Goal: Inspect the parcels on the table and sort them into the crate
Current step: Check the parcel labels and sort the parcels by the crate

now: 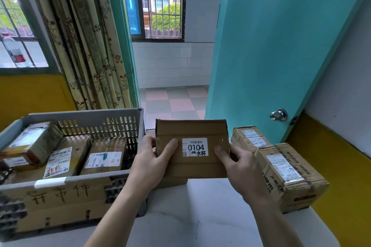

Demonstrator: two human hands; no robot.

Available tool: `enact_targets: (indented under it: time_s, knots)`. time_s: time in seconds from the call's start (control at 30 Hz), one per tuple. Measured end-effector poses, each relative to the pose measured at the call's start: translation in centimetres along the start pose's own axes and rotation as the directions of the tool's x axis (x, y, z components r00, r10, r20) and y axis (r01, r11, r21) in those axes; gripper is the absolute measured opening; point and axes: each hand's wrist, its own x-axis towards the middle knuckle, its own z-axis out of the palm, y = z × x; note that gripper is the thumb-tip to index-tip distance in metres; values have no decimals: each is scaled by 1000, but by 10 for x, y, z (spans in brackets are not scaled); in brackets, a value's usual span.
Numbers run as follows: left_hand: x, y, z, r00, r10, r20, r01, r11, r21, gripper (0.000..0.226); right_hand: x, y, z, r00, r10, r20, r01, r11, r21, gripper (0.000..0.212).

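I hold a brown cardboard parcel (192, 132) with a white "0104" label up above the table (190, 216), its labelled face turned toward me. My left hand (152, 158) grips its left edge, thumb on the front. Its right edge is gripped by my right hand (239, 168). The grey slotted crate (84, 118) stands on the left and contains several taped, labelled parcels (104, 158). On the table to the right lie two more parcels, a large taped one (289, 176) and a smaller one (249, 136) behind it.
A cardboard sign with handwritten characters (58, 200) covers the crate's front. A turquoise door (271, 56) with a metal knob stands open behind the right parcels. Curtains (86, 36) hang behind the crate. Another box sits partly hidden under the held parcel (170, 183).
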Motion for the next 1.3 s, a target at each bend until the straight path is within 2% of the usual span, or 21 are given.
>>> enact_targets:
  time_s: [0.07, 0.2, 0.37, 0.47, 0.57, 0.67, 0.73, 0.8, 0.9, 1.0, 1.2, 1.3]
  knots:
    - [0, 1, -2, 1000, 1, -16, -1, 1000, -4, 28, 0, 1, 2, 1000, 16, -5, -16, 1000, 23, 15]
    - [-4, -3, 1, 1000, 9, -1, -9, 997, -76, 22, 3, -7, -1, 999, 49, -7, -50, 998, -40, 39]
    - [-5, -2, 2, 1000, 17, 22, -15, 995, -98, 29, -2, -7, -7, 1000, 4, 8, -3, 998, -64, 35]
    - [0, -3, -2, 997, 69, 18, -69, 998, 1, 39, -4, -5, -7, 1000, -19, 21, 20, 999, -42, 29]
    - [2, -9, -1, 988, 154, -16, -151, 983, 101, 20, -3, -5, -6, 999, -14, 53, 15, 1000, -19, 38]
    - [-2, -12, 1, 986, 163, -29, -161, 984, 73, 14, -1, -11, -8, 997, 20, 75, -17, 999, -36, 54]
    - [-4, -12, 2, 985, 173, -4, -173, 984, 47, 23, 0, -14, -9, 997, 62, 44, -60, 997, -50, 58]
    - [-7, -13, 4, 986, 165, 37, -165, 986, -6, 39, 1, -13, -10, 996, 84, 18, -83, 996, -40, 54]
    - [-10, -9, 4, 990, 98, 100, -89, 992, -91, 46, 1, -11, -9, 995, 103, 7, -103, 995, -9, 42]
    - [-11, -3, 4, 988, 46, 145, -34, 996, -84, 56, 0, -6, -5, 994, 108, -8, -107, 994, 36, 28]
    - [-6, -5, 8, 999, 32, 6, -32, 999, -6, 26, -4, -4, 7, 997, 76, -17, -75, 994, 78, 10]
    - [-7, -9, 10, 1000, 23, -19, -24, 998, -59, 27, -5, -5, 7, 998, 58, 28, -62, 986, 153, 15]
